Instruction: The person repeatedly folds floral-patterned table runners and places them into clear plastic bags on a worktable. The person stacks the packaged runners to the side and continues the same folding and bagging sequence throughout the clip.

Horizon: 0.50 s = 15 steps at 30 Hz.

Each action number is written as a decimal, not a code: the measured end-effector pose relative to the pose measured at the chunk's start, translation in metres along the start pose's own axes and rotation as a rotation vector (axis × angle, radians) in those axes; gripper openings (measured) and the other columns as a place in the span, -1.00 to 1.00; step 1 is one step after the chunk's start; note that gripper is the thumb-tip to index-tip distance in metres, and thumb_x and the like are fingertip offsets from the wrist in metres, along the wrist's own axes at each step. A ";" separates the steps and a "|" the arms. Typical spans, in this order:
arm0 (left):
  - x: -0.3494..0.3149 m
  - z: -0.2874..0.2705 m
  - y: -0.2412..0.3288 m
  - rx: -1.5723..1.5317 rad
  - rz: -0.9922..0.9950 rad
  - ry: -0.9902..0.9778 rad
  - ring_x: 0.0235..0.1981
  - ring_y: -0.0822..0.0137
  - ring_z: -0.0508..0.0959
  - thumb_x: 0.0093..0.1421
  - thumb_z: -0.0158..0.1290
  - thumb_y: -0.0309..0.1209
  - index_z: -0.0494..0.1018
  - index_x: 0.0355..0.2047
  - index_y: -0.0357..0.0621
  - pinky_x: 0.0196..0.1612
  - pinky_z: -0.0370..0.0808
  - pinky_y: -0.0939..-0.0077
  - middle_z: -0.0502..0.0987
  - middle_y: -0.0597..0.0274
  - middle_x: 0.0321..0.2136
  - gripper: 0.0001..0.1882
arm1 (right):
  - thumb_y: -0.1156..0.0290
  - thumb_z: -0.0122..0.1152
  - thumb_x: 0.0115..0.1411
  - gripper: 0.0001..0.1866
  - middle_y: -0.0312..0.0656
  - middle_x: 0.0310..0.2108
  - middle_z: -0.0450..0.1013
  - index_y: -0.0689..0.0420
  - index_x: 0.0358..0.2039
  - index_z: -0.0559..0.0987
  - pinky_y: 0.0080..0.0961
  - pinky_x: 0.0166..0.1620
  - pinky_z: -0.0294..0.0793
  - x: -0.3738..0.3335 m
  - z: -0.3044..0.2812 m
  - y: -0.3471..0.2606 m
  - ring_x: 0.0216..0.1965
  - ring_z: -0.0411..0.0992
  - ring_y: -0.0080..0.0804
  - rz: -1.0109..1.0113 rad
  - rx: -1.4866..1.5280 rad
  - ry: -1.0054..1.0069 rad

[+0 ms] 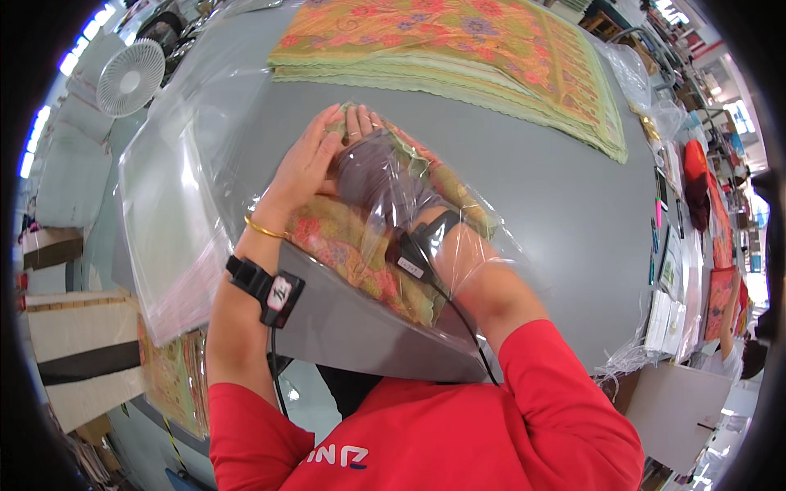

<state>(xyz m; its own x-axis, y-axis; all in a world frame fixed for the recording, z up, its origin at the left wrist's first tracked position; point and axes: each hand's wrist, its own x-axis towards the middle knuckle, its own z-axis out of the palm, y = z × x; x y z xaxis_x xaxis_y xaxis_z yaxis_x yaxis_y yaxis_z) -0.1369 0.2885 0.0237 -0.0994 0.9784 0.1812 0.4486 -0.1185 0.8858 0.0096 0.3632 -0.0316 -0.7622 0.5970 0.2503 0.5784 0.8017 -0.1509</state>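
Note:
A folded scarf-like cloth (344,245), patterned in orange, red and green, lies inside a clear plastic bag (499,245) at the middle of the table. My right hand (364,159) reaches into this bag over the cloth. A greyish covering wraps its back, and its bare fingers stretch toward the far corner. Beside it, my left hand (313,155) is outside the bag, closed on the plastic near that far corner. Glare on the film partly blurs the right hand's thumb and palm.
A stack of folded patterned cloths (458,49) lies at the table's far side. Clear plastic bags (172,237) are piled at the left. Pens (654,237) and papers (661,319) line the right edge. A white fan (131,78) stands beyond the far left.

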 end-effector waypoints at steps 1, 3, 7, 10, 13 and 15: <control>0.006 0.000 -0.015 -0.020 0.045 -0.069 0.29 0.07 0.45 0.57 -0.15 -0.21 0.26 0.45 -0.15 0.37 0.35 0.24 0.43 -0.01 0.35 -0.47 | -0.38 0.22 0.20 0.00 0.45 0.45 0.14 0.12 0.43 0.39 0.24 0.51 0.06 -0.002 -0.002 0.001 0.51 0.09 0.39 -0.067 0.060 0.157; 0.014 0.000 -0.036 -0.063 -0.015 -0.196 0.37 -0.15 0.39 0.55 -0.13 -0.19 0.14 0.52 -0.18 0.46 0.27 0.15 0.35 -0.13 0.41 -0.38 | -0.47 0.09 0.24 0.02 0.48 0.47 0.08 0.11 0.43 0.40 0.23 0.54 -0.11 -0.014 -0.013 0.001 0.53 0.00 0.41 0.008 -0.020 0.056; 0.007 0.007 -0.049 0.466 0.314 -0.233 0.49 -0.11 0.24 0.55 -0.13 -0.10 0.14 0.51 -0.22 0.56 0.10 0.09 0.28 -0.12 0.46 -0.33 | -0.52 0.00 0.25 0.02 0.48 0.50 0.01 0.01 0.48 0.38 0.25 0.55 -0.25 -0.081 -0.057 0.011 0.57 -0.10 0.37 0.105 -0.234 -0.254; 0.007 0.005 -0.044 0.552 0.351 -0.243 0.52 -0.07 0.19 0.53 -0.10 -0.04 0.16 0.51 -0.24 0.59 0.04 0.06 0.25 -0.12 0.48 -0.29 | -0.48 0.32 0.06 0.04 0.46 0.47 0.08 -0.10 0.42 0.46 0.27 0.45 0.04 -0.162 -0.098 0.030 0.50 0.06 0.39 0.061 -0.231 -0.144; 0.008 0.008 -0.034 0.669 0.383 -0.247 0.53 -0.05 0.17 0.51 -0.07 0.01 0.18 0.50 -0.25 0.59 0.03 0.06 0.24 -0.12 0.49 -0.26 | -0.54 0.34 -0.03 0.07 0.45 0.50 0.00 -0.24 0.43 0.45 0.22 0.42 0.07 -0.209 -0.113 0.037 0.51 0.04 0.35 0.165 -0.109 -0.184; 0.005 0.015 -0.025 0.791 0.349 -0.260 0.54 -0.07 0.14 0.49 -0.03 0.02 0.19 0.49 -0.24 0.59 0.03 0.04 0.23 -0.12 0.49 -0.25 | -0.59 0.30 -0.04 0.10 0.48 0.50 -0.02 -0.30 0.46 0.42 0.16 0.40 0.10 -0.224 -0.117 0.038 0.52 0.02 0.33 0.222 -0.102 -0.195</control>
<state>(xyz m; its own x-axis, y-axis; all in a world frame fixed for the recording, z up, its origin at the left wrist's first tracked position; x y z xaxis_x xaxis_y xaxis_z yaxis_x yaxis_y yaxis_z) -0.1354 0.2994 -0.0041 0.3174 0.9275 0.1976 0.9051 -0.3584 0.2286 0.2369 0.2565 0.0181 -0.6495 0.7597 0.0319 0.7558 0.6496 -0.0825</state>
